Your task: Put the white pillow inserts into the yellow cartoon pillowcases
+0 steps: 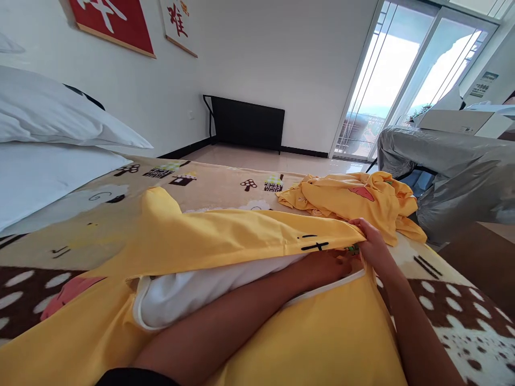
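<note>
A yellow pillowcase [241, 230] with small black printed marks lies in front of me, its side opening gaping. Inside shows a white pillow [193, 284] with white piping along its edges. My left forearm runs through the opening over the pillow, and my left hand [338, 265] is at the far right end. Its fingers look curled, partly hidden by the cloth; what they grip is unclear. My right hand [372, 244] is closed on the right corner of the pillowcase, just beside the left hand.
A crumpled yellow cloth [346, 198] lies farther back on the patterned bed blanket [217, 187]. White pillows [52, 118] are stacked at left. Plastic-wrapped furniture [454, 161] with a white box [454, 122] on it and a brown carton [478, 262] stand at right.
</note>
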`<state>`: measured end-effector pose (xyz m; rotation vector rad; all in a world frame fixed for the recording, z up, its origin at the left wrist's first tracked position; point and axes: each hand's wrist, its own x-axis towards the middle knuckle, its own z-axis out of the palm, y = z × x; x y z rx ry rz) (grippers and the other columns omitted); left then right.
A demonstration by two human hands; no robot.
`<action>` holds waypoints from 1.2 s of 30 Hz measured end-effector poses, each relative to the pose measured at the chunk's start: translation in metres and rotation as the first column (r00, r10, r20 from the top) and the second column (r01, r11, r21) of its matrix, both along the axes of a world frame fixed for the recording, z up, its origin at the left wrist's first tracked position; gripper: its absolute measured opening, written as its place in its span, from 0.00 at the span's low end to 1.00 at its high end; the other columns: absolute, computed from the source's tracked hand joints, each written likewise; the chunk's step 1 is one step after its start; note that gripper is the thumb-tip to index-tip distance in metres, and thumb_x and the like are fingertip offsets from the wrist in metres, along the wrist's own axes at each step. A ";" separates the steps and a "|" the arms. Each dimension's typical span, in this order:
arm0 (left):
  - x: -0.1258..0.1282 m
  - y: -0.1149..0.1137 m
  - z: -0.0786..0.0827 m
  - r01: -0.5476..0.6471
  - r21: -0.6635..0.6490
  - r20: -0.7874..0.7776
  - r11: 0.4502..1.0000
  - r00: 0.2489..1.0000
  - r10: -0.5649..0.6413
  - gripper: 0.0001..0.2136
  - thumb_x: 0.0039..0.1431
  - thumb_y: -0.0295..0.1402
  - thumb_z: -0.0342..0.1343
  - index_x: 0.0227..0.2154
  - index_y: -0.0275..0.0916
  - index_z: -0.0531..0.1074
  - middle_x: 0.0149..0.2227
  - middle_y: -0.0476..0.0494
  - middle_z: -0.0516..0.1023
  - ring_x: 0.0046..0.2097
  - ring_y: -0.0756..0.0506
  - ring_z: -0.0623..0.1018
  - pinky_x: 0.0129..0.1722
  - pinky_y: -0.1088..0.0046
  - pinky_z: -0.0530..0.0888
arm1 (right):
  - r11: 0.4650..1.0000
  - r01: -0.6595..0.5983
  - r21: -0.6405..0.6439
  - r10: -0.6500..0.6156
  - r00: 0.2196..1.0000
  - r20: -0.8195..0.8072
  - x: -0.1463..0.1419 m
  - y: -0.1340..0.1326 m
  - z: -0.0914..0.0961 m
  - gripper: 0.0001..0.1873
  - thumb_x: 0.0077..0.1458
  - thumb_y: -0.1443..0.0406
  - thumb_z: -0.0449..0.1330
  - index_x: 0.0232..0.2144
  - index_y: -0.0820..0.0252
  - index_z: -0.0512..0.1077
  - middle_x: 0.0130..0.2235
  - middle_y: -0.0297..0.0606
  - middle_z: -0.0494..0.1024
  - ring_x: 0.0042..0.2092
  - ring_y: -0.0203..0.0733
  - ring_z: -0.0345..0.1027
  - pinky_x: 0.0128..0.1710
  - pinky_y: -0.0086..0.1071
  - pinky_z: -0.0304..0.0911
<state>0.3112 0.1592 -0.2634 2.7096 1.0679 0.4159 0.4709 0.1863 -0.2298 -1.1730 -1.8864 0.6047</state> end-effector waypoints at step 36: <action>0.004 -0.012 -0.010 -0.069 0.832 0.058 0.551 0.998 0.039 0.07 0.60 0.25 0.47 0.36 0.36 0.70 0.29 0.47 0.75 0.47 0.44 0.75 0.46 0.67 0.72 | 0.978 0.194 0.073 -0.186 0.977 -0.107 -0.012 -0.003 -0.002 0.14 0.37 0.66 0.49 0.28 0.61 0.68 0.27 0.35 0.74 0.30 0.39 0.62 0.30 0.29 0.57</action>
